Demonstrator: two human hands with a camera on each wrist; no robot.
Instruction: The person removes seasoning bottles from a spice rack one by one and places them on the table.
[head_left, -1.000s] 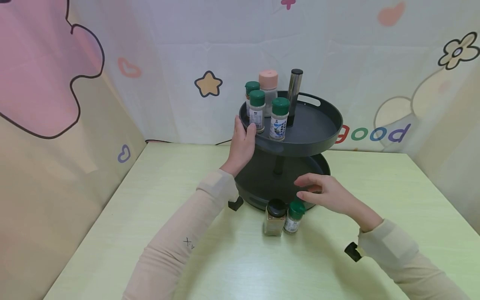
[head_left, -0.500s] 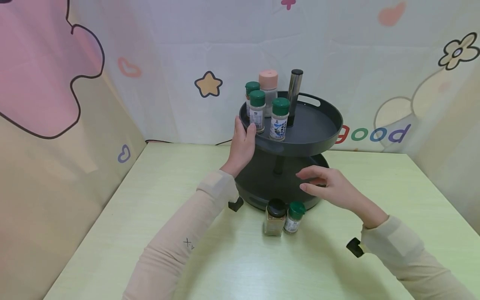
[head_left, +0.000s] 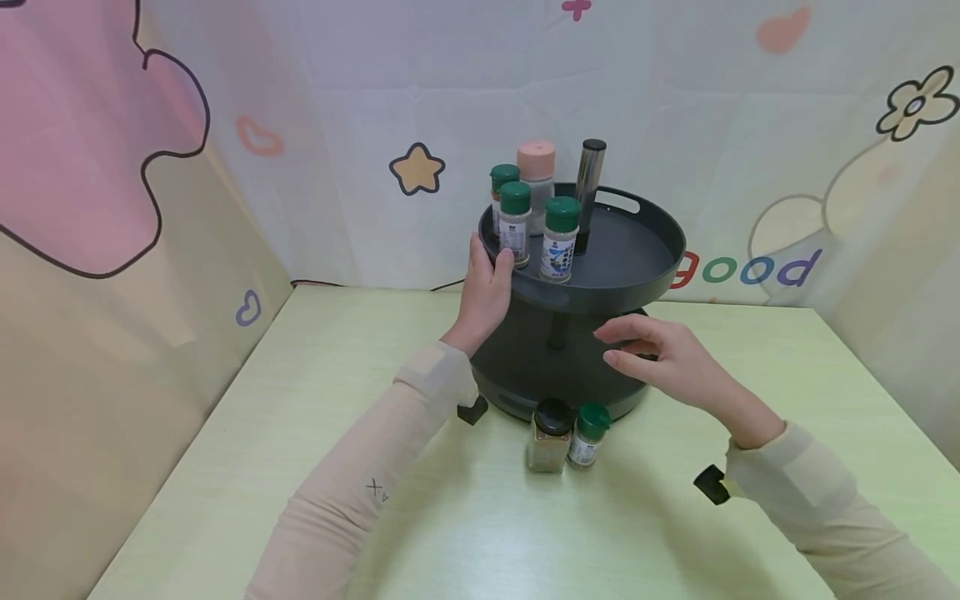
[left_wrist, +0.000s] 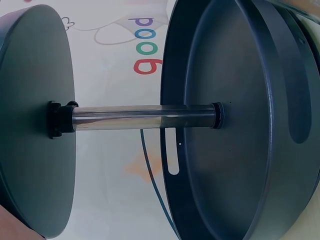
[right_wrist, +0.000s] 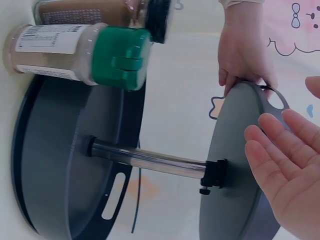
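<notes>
A dark two-tier turntable rack has an upper tray [head_left: 630, 246] and a lower tray [head_left: 517, 371], joined by a metal post [left_wrist: 145, 117]. My left hand [head_left: 483, 292] holds the left rim of the upper tray, thumb over the edge beside a green-capped spice jar [head_left: 514, 229]. My right hand [head_left: 667, 358], its fingers loosely bent and holding nothing, hovers before the gap between the tiers at the right. Below it on the table stand a black-capped square jar [head_left: 550, 442] and another green-capped spice jar [head_left: 587, 437], side by side against the rack's front.
On the upper tray's left half also stand a pink-capped bottle [head_left: 536, 187], a green-capped jar [head_left: 504, 179] behind, and another green-capped jar [head_left: 558, 246] in front. A dark-topped metal post [head_left: 589, 192] rises there. A patterned cloth [head_left: 360, 208] hangs behind the table [head_left: 360, 333].
My right hand has risen and shifted slightly right, away from the two jars on the table. The left hand and the jars keep their places.
</notes>
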